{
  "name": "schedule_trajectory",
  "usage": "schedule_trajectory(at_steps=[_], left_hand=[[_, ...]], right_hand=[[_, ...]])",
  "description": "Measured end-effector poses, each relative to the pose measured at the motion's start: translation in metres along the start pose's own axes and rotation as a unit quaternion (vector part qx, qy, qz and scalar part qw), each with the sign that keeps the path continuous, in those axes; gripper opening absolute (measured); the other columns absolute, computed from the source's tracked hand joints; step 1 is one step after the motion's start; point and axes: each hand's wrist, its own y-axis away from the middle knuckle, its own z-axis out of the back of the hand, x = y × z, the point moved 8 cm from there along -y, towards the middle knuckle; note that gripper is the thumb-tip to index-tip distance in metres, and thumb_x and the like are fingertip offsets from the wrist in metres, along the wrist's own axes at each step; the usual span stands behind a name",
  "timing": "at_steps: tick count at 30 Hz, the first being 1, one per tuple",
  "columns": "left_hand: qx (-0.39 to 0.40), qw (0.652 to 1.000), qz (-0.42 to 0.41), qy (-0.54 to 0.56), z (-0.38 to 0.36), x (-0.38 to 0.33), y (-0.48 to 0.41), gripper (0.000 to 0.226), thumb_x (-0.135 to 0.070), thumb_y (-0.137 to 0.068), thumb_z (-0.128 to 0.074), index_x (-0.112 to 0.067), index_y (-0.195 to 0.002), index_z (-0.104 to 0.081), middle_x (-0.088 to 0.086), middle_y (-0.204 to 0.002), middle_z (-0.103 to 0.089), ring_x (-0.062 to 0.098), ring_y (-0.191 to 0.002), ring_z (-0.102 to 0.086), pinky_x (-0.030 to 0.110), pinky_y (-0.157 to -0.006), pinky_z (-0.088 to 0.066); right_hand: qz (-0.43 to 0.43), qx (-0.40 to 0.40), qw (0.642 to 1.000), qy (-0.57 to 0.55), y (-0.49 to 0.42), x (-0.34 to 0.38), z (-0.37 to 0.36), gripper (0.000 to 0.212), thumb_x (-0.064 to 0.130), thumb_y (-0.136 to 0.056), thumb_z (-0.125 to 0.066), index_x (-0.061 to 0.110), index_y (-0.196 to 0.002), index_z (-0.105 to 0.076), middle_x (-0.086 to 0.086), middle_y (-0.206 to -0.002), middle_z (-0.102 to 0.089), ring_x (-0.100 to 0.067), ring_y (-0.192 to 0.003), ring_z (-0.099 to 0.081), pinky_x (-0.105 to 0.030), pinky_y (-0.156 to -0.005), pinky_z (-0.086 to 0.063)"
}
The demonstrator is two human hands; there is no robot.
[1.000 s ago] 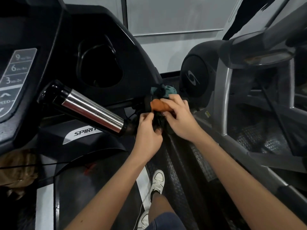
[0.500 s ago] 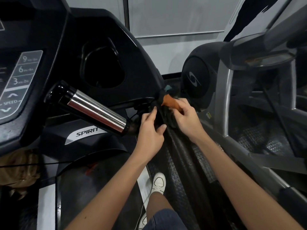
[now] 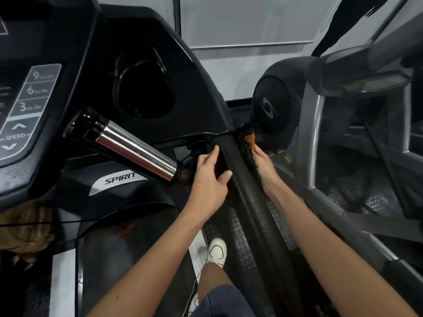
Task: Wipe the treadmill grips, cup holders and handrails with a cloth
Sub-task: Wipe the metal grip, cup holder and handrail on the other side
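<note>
The left hand [image 3: 209, 179] gripped the black handrail [image 3: 248, 193], thumb on top and fingers curled round its left side. Just across from it, the right hand [image 3: 265, 167] clutched the cloth [image 3: 248, 140] (dark, with an orange patch) against the handrail's right side.

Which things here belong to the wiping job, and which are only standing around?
For the job: cloth, handrail, metal grip, cup holder, left hand, right hand.

Only around: speed buttons, white shoe, neighbouring machine.
</note>
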Motion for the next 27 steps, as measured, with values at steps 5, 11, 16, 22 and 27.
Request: schedule_trajectory(at_steps=[5, 11, 16, 22, 27], left_hand=[[0.01, 1.0, 0.005, 0.011, -0.001, -0.001, 0.0, 0.063, -0.004, -0.091, -0.054, -0.015, -0.146, -0.024, -0.012, -0.124, -0.034, 0.005, -0.117, -0.037, 0.017, -0.104, -0.027], [-0.004, 1.0, -0.009, -0.019, 0.001, -0.003, 0.0, 0.065, 0.011, -0.086, -0.053, -0.007, -0.144, -0.028, -0.003, -0.12, -0.038, 0.008, -0.115, -0.046, 0.008, -0.1, -0.031], [-0.016, 0.998, -0.024, -0.051, 0.004, -0.006, -0.001, 0.046, 0.007, -0.086, -0.051, -0.003, -0.131, -0.047, 0.003, -0.122, -0.041, 0.018, -0.115, -0.049, 0.026, -0.104, -0.035], [-0.001, 1.0, -0.018, -0.023, 0.002, -0.004, -0.001, 0.065, 0.009, -0.086, -0.054, -0.008, -0.144, -0.029, -0.003, -0.119, -0.038, 0.011, -0.113, -0.048, 0.007, -0.095, -0.037], [-0.003, 1.0, -0.008, -0.011, 0.0, -0.002, -0.001, 0.063, 0.0, -0.09, -0.053, -0.011, -0.145, -0.025, -0.008, -0.121, -0.035, 0.007, -0.113, -0.043, 0.014, -0.098, -0.03]], right_hand=[[0.063, 0.02, 0.992, 0.108, 0.032, -0.007, 0.021, 0.021, 0.007, -0.093, -0.052, 0.022, -0.104, -0.062, 0.007, -0.092, -0.068, -0.003, -0.085, -0.064, -0.015, -0.075, -0.051], [0.25, 0.041, 0.918, 0.306, 0.056, 0.023, 0.01, 0.047, -0.011, -0.064, -0.04, 0.01, -0.102, -0.06, 0.002, -0.103, -0.049, 0.007, -0.101, -0.048, -0.006, -0.095, -0.032], [0.217, 0.072, 0.906, 0.355, 0.017, 0.03, -0.021, 0.041, 0.011, -0.092, -0.053, 0.018, -0.131, -0.046, 0.011, -0.125, -0.029, -0.011, -0.119, -0.027, -0.02, -0.102, -0.018], [0.25, 0.118, 0.906, 0.322, 0.061, 0.018, 0.01, 0.045, -0.006, -0.074, -0.048, 0.021, -0.109, -0.056, 0.004, -0.116, -0.043, 0.017, -0.114, -0.038, -0.008, -0.103, -0.027], [0.209, 0.086, 0.913, 0.339, 0.07, 0.006, 0.031, 0.051, -0.03, -0.067, -0.042, 0.008, -0.094, -0.064, 0.008, -0.106, -0.05, 0.014, -0.104, -0.047, -0.007, -0.094, -0.035]])
